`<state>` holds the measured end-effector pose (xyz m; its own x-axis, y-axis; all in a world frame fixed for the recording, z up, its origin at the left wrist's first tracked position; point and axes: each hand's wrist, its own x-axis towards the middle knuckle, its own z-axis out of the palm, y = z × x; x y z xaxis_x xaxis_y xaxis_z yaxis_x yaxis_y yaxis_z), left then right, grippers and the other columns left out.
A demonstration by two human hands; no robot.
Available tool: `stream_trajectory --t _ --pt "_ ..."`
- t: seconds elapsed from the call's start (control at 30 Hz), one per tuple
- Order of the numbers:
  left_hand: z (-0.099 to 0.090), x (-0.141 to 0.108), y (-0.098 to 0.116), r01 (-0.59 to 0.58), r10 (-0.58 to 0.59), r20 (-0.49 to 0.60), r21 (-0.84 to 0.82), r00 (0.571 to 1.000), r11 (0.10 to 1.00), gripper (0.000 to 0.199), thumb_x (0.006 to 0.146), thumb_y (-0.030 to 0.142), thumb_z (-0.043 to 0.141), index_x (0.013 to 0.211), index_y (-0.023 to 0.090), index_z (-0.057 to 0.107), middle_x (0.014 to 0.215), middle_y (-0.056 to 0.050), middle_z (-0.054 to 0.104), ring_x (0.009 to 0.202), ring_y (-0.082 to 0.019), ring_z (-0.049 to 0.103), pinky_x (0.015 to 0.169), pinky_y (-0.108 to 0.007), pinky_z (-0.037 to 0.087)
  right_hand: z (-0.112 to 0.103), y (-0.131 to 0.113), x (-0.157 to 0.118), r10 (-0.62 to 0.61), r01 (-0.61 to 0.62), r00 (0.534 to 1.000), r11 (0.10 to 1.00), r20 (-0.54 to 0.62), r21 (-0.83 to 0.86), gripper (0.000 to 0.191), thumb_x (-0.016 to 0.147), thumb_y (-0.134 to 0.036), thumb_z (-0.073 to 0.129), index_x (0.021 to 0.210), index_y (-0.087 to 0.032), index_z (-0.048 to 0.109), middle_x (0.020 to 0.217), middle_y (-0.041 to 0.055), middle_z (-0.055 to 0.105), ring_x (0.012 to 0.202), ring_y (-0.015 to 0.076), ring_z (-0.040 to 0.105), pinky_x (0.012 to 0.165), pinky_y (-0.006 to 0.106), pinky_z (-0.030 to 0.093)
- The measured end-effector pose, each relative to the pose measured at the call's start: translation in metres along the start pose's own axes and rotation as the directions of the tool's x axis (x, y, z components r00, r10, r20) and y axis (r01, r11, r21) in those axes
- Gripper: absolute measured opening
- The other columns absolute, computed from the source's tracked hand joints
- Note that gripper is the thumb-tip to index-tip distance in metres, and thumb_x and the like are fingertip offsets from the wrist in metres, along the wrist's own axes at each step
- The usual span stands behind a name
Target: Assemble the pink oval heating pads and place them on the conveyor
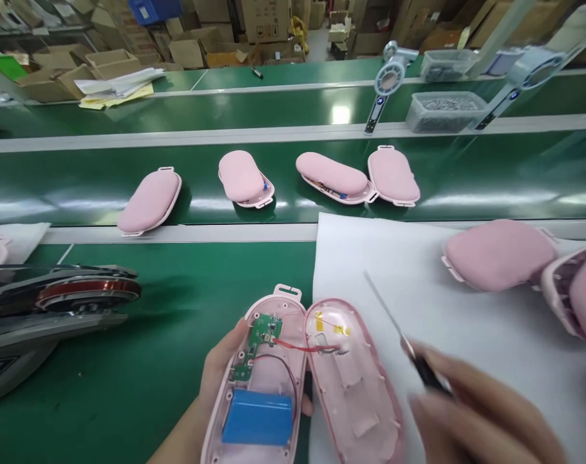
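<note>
My left hand (220, 364) is wrapped round a pink half shell (268, 377) from its left side and beneath. Inside that shell lie a green circuit board (261, 338) and a blue battery (257, 417). Red wires (297, 347) run across to the second pink half (353, 386), which lies opened out at the right with bits of yellow tape near its top. My right hand (481, 406), blurred by motion, grips a thin metal tool (425, 370) with a black handle. The tool's tip points up and left, above the white sheet and apart from the shell.
Several pink cases (151, 200) lie on the green belt (199, 193) beyond. More pink cases (500, 254) rest on the white sheet (370, 251) at right. A dark machine with a reddish ring (87, 293) stands at left. Clear bins (445, 113) and small fans (389, 77) are farther back.
</note>
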<state>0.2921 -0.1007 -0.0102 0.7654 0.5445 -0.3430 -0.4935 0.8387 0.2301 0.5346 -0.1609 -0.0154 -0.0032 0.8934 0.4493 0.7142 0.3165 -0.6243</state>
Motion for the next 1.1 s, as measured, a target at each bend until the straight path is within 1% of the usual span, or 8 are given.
stream_trajectory --t 0.1,0.2,0.37,0.47,0.57,0.73,0.87,1.1 --pt "-0.004 -0.002 0.000 -0.008 0.007 0.036 0.029 0.999 1.000 0.073 0.082 0.063 0.047 0.128 0.007 0.054 0.102 -0.019 0.072 0.094 -0.039 0.067 0.085 -0.051 0.046 -0.007 0.020 0.016 -0.104 0.106 0.994 0.973 0.025 -0.204 0.024 0.088 -0.011 0.053 0.106 -0.024 0.063 0.130 0.0077 0.056 0.121 0.0273 0.052 0.094 0.042 0.049" --pt "-0.005 -0.004 -0.002 -0.015 0.013 0.036 0.041 0.999 0.999 0.070 0.084 0.062 0.046 0.124 0.005 0.059 0.098 -0.019 0.072 0.092 -0.038 0.067 0.085 -0.050 0.046 0.000 0.005 0.025 -0.159 0.181 0.983 0.931 0.094 -0.318 0.025 0.088 -0.018 0.053 0.111 -0.018 0.062 0.137 0.0139 0.048 0.125 0.0356 0.041 0.096 0.054 0.040" --pt "0.002 -0.004 -0.007 -0.106 0.106 0.005 0.023 0.994 0.994 0.060 0.085 0.055 0.050 0.118 0.007 0.063 0.095 -0.016 0.072 0.091 -0.032 0.067 0.085 -0.044 0.048 0.032 -0.048 0.041 -0.303 0.310 0.942 0.950 0.146 -0.026 0.020 0.086 -0.010 0.054 0.096 -0.022 0.066 0.109 0.0066 0.064 0.093 0.0228 0.052 0.080 0.038 0.048" --pt "0.006 -0.003 -0.008 -0.178 0.178 0.016 0.006 0.984 0.984 0.049 0.087 0.046 0.051 0.114 0.008 0.066 0.095 -0.015 0.072 0.087 -0.028 0.066 0.079 -0.040 0.051 0.043 -0.061 0.055 -0.211 0.160 0.950 0.962 0.231 0.223 0.019 0.089 -0.008 0.051 0.089 -0.022 0.063 0.095 0.0026 0.067 0.088 0.0180 0.056 0.076 0.031 0.052" --pt "0.004 -0.003 -0.008 -0.172 0.172 -0.002 0.012 0.985 0.985 0.048 0.089 0.046 0.049 0.109 0.008 0.069 0.088 -0.015 0.073 0.079 -0.026 0.067 0.073 -0.039 0.052 0.038 -0.060 0.063 -0.132 0.032 0.922 0.963 0.364 0.269 0.025 0.090 -0.007 0.042 0.098 -0.023 0.059 0.086 0.0013 0.065 0.083 0.0173 0.058 0.068 0.029 0.053" --pt "-0.008 0.000 -0.012 -0.101 0.099 -0.071 -0.015 0.993 0.995 0.055 0.078 0.053 0.061 0.101 0.005 0.070 0.083 -0.015 0.074 0.072 -0.027 0.069 0.067 -0.036 0.054 0.016 -0.051 0.053 -0.055 -0.065 0.909 0.961 0.414 0.270 0.032 0.090 -0.011 0.040 0.113 -0.027 0.056 0.114 0.0056 0.057 0.086 0.0138 0.062 0.075 0.027 0.055" --pt "-0.009 0.002 -0.013 -0.086 0.082 -0.103 -0.027 0.991 0.996 0.052 0.073 0.053 0.065 0.094 0.005 0.072 0.080 -0.014 0.073 0.065 -0.025 0.068 0.063 -0.035 0.054 0.021 -0.050 0.049 -0.012 -0.159 0.871 0.939 0.491 0.305 0.016 0.085 -0.014 0.054 0.090 -0.025 0.065 0.112 0.0054 0.059 0.091 0.0157 0.064 0.075 0.026 0.055" --pt "-0.012 0.002 -0.017 -0.106 0.100 -0.131 -0.043 0.986 0.993 0.050 0.071 0.051 0.068 0.092 0.006 0.072 0.076 -0.012 0.073 0.060 -0.023 0.066 0.059 -0.034 0.056 0.043 -0.060 0.051 0.149 -0.486 0.809 0.714 0.568 0.505 0.010 0.087 -0.027 0.057 0.081 -0.020 0.054 0.068 -0.0021 0.058 0.056 0.0109 0.058 0.051 0.020 0.049"
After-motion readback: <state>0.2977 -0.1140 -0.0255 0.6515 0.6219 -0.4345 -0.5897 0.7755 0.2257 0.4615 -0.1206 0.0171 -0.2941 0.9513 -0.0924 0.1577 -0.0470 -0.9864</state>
